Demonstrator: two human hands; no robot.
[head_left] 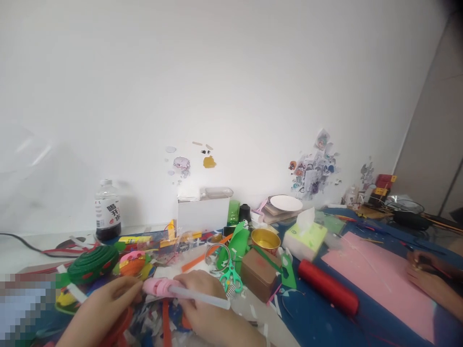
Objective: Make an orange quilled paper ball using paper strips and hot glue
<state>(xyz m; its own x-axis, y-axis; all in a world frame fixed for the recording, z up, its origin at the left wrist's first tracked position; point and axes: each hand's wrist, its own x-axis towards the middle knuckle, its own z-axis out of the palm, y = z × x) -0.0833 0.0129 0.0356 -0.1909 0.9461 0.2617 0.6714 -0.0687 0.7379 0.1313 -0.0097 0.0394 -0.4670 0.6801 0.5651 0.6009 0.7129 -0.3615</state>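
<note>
In front of me is a pink hot glue gun [157, 287] with a long translucent glue stick [204, 296] sticking out of its back. My right hand [206, 308] is closed around the glue gun, its grip hidden by the fingers. My left hand [115, 299] is closed in a pinch right by the front end of the gun; whatever lies between its fingertips is hidden. Below both hands are paper scraps [150, 320] and an orange strip [166, 320]. Close to my left hand sits a coiled green roll [93, 264] with red spots.
Teal scissors [230, 280], a brown box [258, 272], a gold tin [265, 239], a tissue pack [306, 238] and a red roll [328, 287] crowd the right side. A bottle [107, 212] stands at the wall. Another person's hand [421, 270] rests on pink paper [376, 279].
</note>
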